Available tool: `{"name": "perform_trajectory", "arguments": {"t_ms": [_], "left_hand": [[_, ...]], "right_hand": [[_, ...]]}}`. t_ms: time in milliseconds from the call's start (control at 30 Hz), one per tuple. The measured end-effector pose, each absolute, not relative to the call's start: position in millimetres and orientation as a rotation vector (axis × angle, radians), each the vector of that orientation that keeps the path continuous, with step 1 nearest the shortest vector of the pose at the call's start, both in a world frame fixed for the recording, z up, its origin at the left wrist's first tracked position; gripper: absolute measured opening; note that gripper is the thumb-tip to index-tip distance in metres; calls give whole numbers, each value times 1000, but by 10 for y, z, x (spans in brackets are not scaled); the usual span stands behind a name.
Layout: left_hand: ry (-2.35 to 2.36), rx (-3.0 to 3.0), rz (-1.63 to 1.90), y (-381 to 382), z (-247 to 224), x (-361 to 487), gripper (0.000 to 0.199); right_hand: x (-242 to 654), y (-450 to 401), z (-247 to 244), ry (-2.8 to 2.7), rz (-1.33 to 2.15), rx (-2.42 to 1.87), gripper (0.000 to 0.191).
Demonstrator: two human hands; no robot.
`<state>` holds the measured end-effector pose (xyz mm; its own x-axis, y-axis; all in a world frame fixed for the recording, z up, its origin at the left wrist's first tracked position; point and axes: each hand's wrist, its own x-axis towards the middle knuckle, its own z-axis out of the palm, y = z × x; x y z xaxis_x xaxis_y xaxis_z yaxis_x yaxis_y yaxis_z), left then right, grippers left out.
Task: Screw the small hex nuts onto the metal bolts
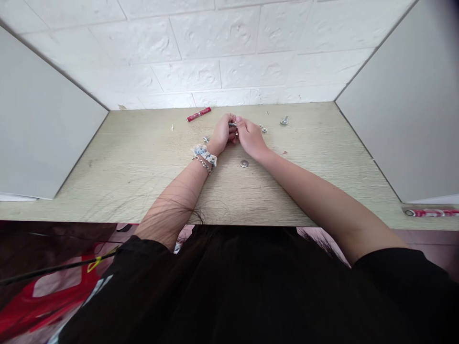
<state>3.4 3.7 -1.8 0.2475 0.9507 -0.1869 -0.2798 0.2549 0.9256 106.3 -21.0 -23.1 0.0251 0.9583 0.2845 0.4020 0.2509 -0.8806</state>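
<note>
My left hand and my right hand meet at the far middle of the wooden table. Both close around one small metal bolt, of which only a silver end shows between the fingers. A chain bracelet and a cloth band sit on my left wrist. A flat washer lies on the table just below my right wrist. Small nuts lie right of my right hand, and another bolt lies further right. A small metal piece lies left of my left hand.
A red tube lies at the back of the table, left of my hands. A second red tube rests at the right front edge. Grey side panels and a white brick wall enclose the table.
</note>
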Motion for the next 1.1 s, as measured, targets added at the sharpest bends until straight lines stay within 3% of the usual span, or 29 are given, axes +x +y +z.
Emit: {"name": "perform_trajectory", "arguments": {"t_ms": [367,633,900,1100], "left_hand": [[899,859,1125,38,0,42,24],[906,817,1097,7,40,40,27],[929,904,1064,-5,51,38,27],[946,889,1095,1,35,46,25]], "right_hand": [[1058,-242,-166,-1665,623,-1462,26],[1069,-243,-171,-1695,621,-1431,29],[1069,-216,-236,-1653,612,-1392,12],[1070,-218,-241,-1696,577,-1403,21]]}}
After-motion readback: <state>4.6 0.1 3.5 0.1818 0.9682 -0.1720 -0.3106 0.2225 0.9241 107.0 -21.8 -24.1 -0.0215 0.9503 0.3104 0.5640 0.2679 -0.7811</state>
